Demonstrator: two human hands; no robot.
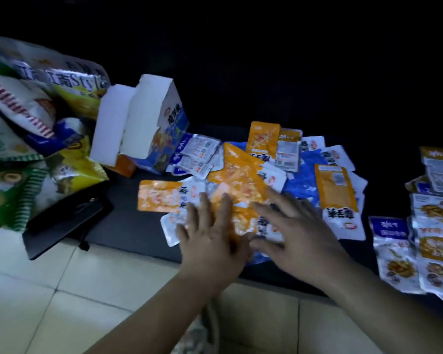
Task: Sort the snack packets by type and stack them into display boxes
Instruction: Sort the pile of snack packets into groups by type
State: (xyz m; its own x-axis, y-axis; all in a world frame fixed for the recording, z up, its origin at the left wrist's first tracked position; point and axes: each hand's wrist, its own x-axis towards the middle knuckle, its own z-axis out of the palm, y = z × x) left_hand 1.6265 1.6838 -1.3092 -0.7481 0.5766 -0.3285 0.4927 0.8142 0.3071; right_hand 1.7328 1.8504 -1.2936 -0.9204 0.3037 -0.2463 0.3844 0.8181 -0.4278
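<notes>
A loose heap of orange snack packets (pixel 237 172) and blue-and-white packets (pixel 198 155) lies on a dark mat. My left hand (pixel 210 236) and my right hand (pixel 296 228) are spread flat over the near edge of the heap, fingers straight, resting on orange and white packets. A blue-and-white display box (pixel 159 123) stands open at the back left of the heap, its white flap raised. An orange box (pixel 123 166) shows low beside it.
Large chip bags (pixel 31 118) are piled at the left. A black flat case (pixel 67 221) lies on the mat's near-left corner. More packets (pixel 432 226) are heaped at the right edge. Pale floor tiles (pixel 49 290) lie in front of the mat.
</notes>
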